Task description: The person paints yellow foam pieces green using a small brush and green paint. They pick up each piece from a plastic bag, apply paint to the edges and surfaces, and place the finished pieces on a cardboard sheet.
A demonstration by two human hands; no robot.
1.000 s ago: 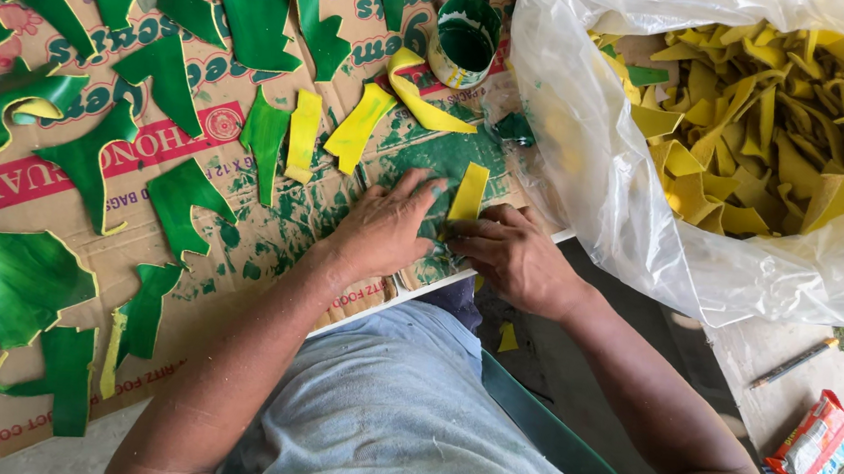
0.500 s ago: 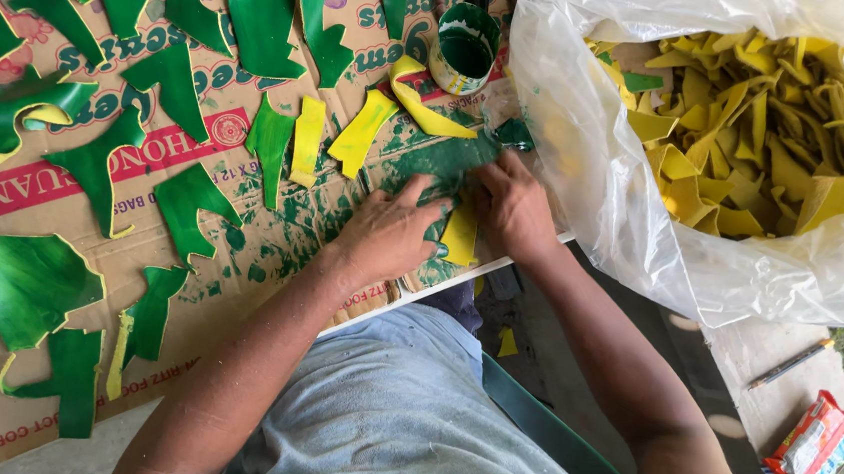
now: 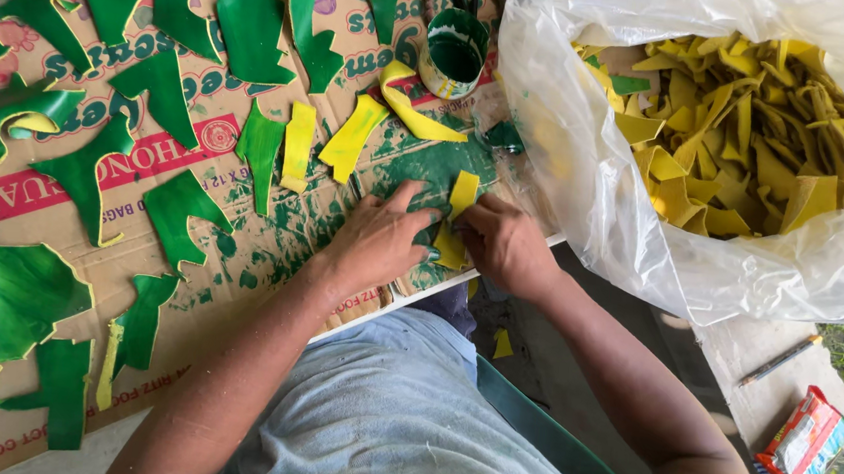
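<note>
While both hands are brought together at the near edge of the board, a small yellow strip of cut sheet point(image 3: 458, 215) is pinned between them. It lies directly under and between the fingertips, its long axis running away from the person, one end standing just past the fingers and the other reaching toward the board's edge. The left hand point(image 3: 381, 244) is spread flat, fingers extended and pressed down on the strip's left side and on the green-smeared patch around it; nothing is gripped by it. The right hand point(image 3: 502, 243) is curled, its fingers bent onto the strip's right edge; whether the strip is pinched or only pressed cannot be told. Both hands are equally near, each touching the piece.

Underneath, a flattened printed cardboard sheet point(image 3: 238, 273) streaked with green paint is used as the work surface. Green-painted cut pieces point(image 3: 167, 92) are laid out well to the left of the fingers, and unpainted yellow strips point(image 3: 349, 141) just beyond them. A paint-stained green tin point(image 3: 453, 54) stands farther ahead, and a clear plastic bag of yellow offcuts point(image 3: 741, 142) lies to the right.
</note>
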